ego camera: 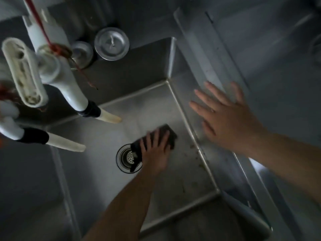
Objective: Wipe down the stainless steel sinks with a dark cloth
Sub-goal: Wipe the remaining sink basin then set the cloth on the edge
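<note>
On the left, two white taps [52, 70] stick out over the sink [107, 122]. Red string [57, 49] is tied around one of them. Each tap has a black band and a pale tip. Behind them, two round metal lids [112, 43] stand by the back wall of the sink.

In the middle, the round drain [127, 158] sits in the sink floor. The dark cloth [166, 134] lies on the sink floor, touching the drain on its right side, and part of it hangs over the drain's edge. The left hand [155, 150] lies on top of the cloth and presses it down. Its grip is spread, with fingers fairly straight over the cloth.

A few small brown bits [192, 146] dot the sink floor near the right wall.

On the right, the right hand [225, 115] is flat with its grip spread wide, fingers apart, by the sink's right rim. It is blurry, so I cannot tell if it touches the metal.
</note>
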`<act>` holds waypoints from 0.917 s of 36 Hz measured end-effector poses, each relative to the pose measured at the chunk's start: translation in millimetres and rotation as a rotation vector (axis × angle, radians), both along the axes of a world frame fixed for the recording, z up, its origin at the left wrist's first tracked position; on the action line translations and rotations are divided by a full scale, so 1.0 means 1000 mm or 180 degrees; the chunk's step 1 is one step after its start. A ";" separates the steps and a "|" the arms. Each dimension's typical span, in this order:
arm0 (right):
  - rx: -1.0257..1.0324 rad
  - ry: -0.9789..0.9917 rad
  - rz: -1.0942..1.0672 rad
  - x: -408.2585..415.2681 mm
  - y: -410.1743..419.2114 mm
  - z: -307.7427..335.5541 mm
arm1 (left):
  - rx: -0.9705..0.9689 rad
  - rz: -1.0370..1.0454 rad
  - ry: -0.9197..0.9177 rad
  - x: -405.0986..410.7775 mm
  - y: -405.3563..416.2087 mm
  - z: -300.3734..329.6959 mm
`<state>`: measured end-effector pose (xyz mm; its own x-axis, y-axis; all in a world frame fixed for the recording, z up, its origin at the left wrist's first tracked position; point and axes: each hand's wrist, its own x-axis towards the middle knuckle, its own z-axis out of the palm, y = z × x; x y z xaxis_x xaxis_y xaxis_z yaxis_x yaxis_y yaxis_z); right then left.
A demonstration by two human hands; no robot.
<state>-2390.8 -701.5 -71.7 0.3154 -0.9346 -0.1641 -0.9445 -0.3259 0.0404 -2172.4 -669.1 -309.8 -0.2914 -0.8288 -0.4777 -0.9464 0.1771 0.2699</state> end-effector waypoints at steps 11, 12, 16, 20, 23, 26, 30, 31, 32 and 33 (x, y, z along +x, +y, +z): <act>-0.0488 -0.0666 -0.0114 -0.043 0.003 -0.027 | 0.0185 0.1340 -0.0013 -0.059 -0.171 -0.012; -0.0498 -0.0715 -0.0137 -0.043 0.002 -0.027 | 0.0061 0.1406 -0.0047 -0.065 -0.170 -0.014; -0.0485 -0.0821 -0.0153 -0.045 0.002 -0.027 | -0.0158 0.1274 0.0032 -0.092 -0.166 -0.012; -0.0417 -0.0798 -0.0176 -0.047 0.002 -0.027 | -0.0051 0.1075 0.0304 -0.106 -0.162 -0.012; -0.0400 -0.0798 -0.0169 -0.048 0.002 -0.029 | -0.0067 0.0844 0.0291 -0.098 -0.151 -0.017; -0.0444 -0.0834 -0.0142 -0.048 0.002 -0.029 | -0.0114 0.0306 0.0133 -0.085 -0.114 -0.018; -0.0501 -0.0749 -0.0114 -0.047 0.003 -0.031 | -0.0297 -0.0799 0.0171 -0.060 -0.028 -0.017; -0.0498 -0.0708 -0.0118 -0.047 0.003 -0.031 | -0.0322 -0.1116 0.0257 -0.051 -0.006 -0.017; -0.0491 -0.0665 -0.0131 -0.046 0.004 -0.031 | -0.0357 -0.1466 0.0318 -0.041 0.012 -0.018; -0.0486 -0.0616 -0.0145 -0.046 0.003 -0.031 | -0.0398 -0.1816 0.0348 -0.032 0.024 -0.019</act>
<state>-2436.6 -698.2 -102.7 0.2844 -0.9579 0.0396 -0.9530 -0.2869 -0.0972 -2203.9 -645.5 -328.6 -0.7494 -0.5748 -0.3287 -0.6602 0.6865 0.3047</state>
